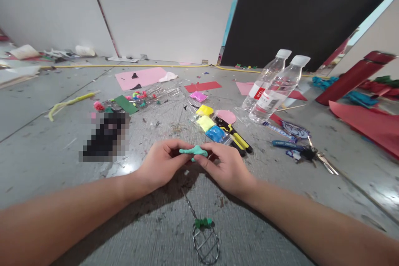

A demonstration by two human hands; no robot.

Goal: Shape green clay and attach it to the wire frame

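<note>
A lump of mint-green modelling clay is pinched between both hands above the floor. My left hand grips its left end between thumb and fingers. On the other side, my right hand presses it with thumb and fingertips; some fingers are hidden behind. Below the hands lies a bent-wire shape, an oval loop with crossing wires and a twisted stem, with green clay around its neck. Just beyond the hands are a blue clay packet, yellow clay packets and black-and-yellow pliers.
Two clear water bottles and a red flask stand at the right. Scissors and a blue strap lie nearer. Pink paper, a yellow twisted strip and a pixelated dark object are leftward.
</note>
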